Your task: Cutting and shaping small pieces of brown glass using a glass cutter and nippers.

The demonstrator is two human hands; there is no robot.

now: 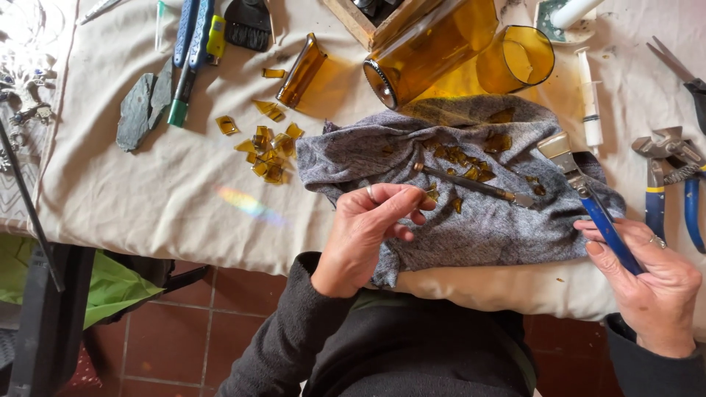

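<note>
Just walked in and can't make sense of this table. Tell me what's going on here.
A person is working amber glass over a grey cloth spread on the table. The left hand pinches a small amber glass piece at its fingertips. The right hand holds blue-handled pliers, jaws resting on the cloth. A thin metal tool lies on the cloth among glass chips. More amber shards sit left of it, cut bottle sections behind.
</note>
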